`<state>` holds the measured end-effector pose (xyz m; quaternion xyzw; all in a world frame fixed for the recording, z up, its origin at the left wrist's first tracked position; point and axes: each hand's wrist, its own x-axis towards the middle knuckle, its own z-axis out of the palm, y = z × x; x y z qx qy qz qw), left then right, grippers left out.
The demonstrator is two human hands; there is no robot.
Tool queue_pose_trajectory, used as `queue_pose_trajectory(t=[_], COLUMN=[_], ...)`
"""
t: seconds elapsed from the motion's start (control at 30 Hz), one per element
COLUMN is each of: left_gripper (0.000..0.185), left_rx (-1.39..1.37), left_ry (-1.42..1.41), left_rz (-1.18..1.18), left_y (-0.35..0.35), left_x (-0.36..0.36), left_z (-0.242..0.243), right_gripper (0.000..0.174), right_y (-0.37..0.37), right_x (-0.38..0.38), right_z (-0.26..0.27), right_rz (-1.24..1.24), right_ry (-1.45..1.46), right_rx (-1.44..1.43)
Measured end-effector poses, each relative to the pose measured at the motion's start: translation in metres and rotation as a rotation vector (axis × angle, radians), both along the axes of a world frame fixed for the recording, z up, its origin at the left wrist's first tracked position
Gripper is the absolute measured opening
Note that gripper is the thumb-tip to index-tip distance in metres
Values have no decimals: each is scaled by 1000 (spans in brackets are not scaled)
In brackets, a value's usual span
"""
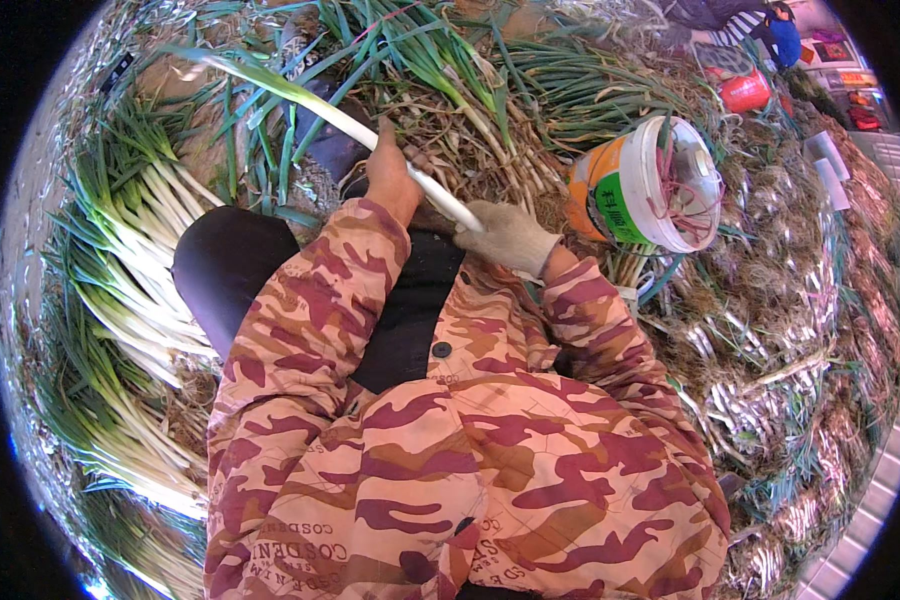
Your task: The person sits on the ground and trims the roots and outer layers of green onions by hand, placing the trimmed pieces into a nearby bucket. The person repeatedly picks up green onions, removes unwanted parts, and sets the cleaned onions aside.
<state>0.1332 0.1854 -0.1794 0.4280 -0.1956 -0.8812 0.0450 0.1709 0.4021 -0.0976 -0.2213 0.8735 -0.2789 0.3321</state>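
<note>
My bare left hand (394, 176) is closed around the white shaft of a long green onion (337, 120), whose green leaves point to the upper left. At its lower end, my right hand (514, 236), in a pale knitted glove, grips the shaft near the root, which the glove hides. Just beyond my hands, uncleaned green onions (480, 116) with dry outer leaves lie on the ground. Left of my knee spreads a pile of clean, white-stemmed green onions (157, 262).
A white, orange and green plastic bucket (637, 184) holding reddish ties stands to the right. More green onions (600, 82) lie behind it. Roots and peeled debris (765, 300) cover the right side. Another person (742, 26) and a red container (744, 90) are at the upper right.
</note>
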Motion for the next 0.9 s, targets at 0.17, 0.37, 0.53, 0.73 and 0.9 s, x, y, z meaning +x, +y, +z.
queue_pose_trajectory(t=[0.17,0.37,0.53,0.73,0.9], left_gripper=[49,47,43,17,21], left_rx=[109,-51,-355,-217,-811], left_ry=[-8,-45,81,649,782], left_rz=[101,208,174,308,81], left_y=[-36,-48,-55,-133,-344], left_x=[-3,-18,-32,0,41], left_z=[-50,-34,79,234,251], right_gripper=[55,39,60,57,51], right_y=[45,232,312,170,104], right_x=[28,81,111,49,19], right_z=[11,-59,-96,-79,-87], right_rz=[-26,95,137,31,118], right_ry=[-55,-45,186,75,151], right_rx=[147,375,842,605,466])
